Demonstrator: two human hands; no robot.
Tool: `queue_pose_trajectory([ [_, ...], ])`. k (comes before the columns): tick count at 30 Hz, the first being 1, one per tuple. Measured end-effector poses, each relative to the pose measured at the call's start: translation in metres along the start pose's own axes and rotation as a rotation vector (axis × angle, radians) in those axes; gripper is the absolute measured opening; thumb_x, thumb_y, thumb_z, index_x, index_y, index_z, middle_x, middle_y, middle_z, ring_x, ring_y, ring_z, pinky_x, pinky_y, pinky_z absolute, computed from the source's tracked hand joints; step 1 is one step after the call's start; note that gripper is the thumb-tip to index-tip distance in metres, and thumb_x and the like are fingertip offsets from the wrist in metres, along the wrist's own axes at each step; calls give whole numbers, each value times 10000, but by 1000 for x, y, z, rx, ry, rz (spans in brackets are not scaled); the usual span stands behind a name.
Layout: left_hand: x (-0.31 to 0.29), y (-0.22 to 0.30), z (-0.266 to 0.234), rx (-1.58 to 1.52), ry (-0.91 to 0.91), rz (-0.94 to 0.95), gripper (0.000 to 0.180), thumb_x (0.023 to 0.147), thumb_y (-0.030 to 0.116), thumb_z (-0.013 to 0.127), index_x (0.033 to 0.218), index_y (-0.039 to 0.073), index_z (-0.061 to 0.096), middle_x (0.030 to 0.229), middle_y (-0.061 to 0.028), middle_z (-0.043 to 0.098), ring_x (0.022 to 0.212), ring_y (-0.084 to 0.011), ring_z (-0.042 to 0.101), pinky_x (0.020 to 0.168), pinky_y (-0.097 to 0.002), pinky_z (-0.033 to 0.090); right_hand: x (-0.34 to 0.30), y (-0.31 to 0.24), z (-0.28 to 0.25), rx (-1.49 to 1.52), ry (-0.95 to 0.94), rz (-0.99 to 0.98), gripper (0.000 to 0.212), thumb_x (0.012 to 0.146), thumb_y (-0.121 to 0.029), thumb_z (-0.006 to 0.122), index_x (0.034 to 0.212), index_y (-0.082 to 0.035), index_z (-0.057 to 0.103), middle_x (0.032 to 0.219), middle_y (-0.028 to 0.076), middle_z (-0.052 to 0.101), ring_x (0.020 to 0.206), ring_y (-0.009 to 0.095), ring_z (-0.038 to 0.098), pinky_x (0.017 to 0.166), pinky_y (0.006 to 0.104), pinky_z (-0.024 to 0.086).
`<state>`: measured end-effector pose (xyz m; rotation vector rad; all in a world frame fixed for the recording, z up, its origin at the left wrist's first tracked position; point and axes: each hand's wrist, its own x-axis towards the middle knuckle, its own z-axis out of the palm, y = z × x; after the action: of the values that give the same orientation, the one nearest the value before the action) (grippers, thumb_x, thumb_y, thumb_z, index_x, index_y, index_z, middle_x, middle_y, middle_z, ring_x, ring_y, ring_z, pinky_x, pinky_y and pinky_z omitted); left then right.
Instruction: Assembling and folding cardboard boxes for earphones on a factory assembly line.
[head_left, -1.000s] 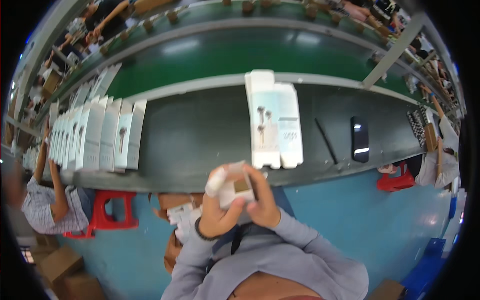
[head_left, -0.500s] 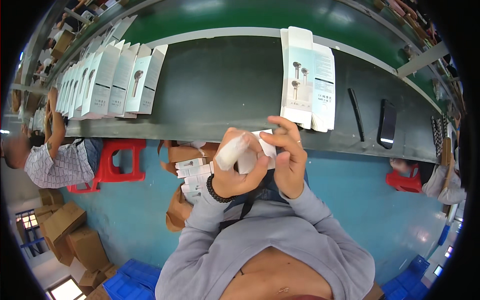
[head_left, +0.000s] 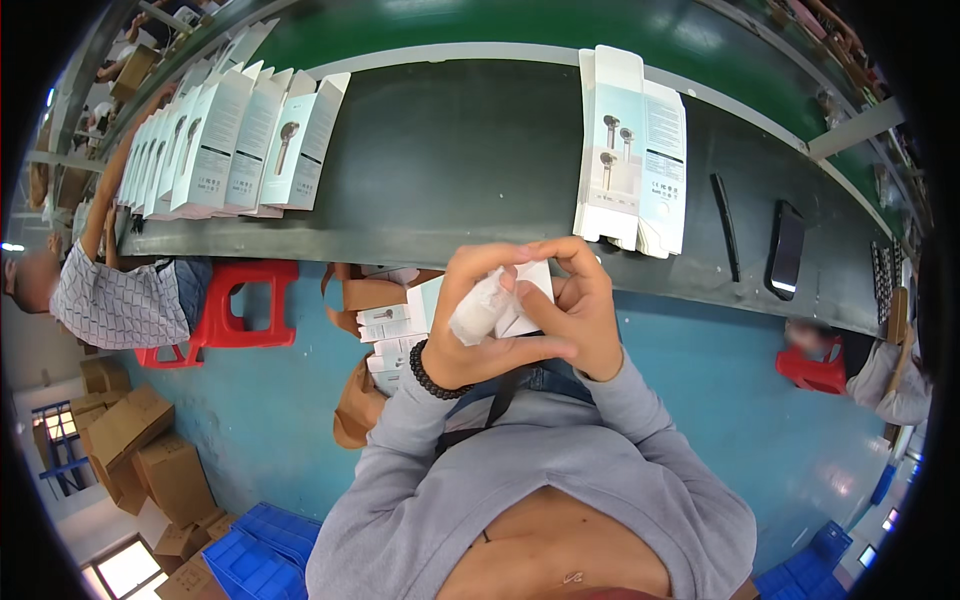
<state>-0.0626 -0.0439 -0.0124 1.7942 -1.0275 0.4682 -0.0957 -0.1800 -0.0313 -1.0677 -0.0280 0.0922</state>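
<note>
Just past the near edge of the bench, both my hands close around a small white box [head_left: 517, 317], mostly hidden by fingers. A white, translucent wrapped bundle [head_left: 481, 309] lies against my left hand [head_left: 465, 350]; its contents do not show. My left thumb stretches below the box, and a dark beaded bracelet rings that wrist. With bent fingers at the far edge of the box and the thumb on its near face, my right hand [head_left: 583, 315] grips it from the right.
A row of printed cartons [head_left: 212, 145] stands left on the dark bench [head_left: 440, 150]. Flat cartons [head_left: 632, 150] are stacked right, beside a black pen [head_left: 725, 228] and phone [head_left: 786, 250]. Below, a brown carton [head_left: 360, 405] holds small boxes. A co-worker [head_left: 125, 300] sits left near a red stool [head_left: 245, 305].
My right hand has moved in against my left, its fingers now bent over the white box. The wrapped bundle has shifted slightly right. The whole view has tilted a little.
</note>
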Motion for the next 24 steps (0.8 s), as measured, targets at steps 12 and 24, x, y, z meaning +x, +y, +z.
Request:
queue_pose_trajectory([
  [12, 21, 17, -87, 67, -363, -341, 851, 547, 319, 841, 1242, 23, 449, 1183, -174, 516, 1028, -269, 542, 851, -375, 434, 6, 0, 1, -736, -332, -194, 899, 608, -301, 800, 1338, -49, 340, 1103, 153, 550, 789, 241, 593, 670, 290, 470],
  [24, -12, -92, -172, 114, 838, -441, 793, 748, -39, 651, 1343, 9, 130, 1265, -134, 327, 1160, -236, 392, 950, -354, 363, 25, -55, -56, -1656, -98, -465, 606, 542, -213, 782, 1112, -131, 594, 1233, 153, 452, 1124, 353, 399, 900, 414, 370],
])
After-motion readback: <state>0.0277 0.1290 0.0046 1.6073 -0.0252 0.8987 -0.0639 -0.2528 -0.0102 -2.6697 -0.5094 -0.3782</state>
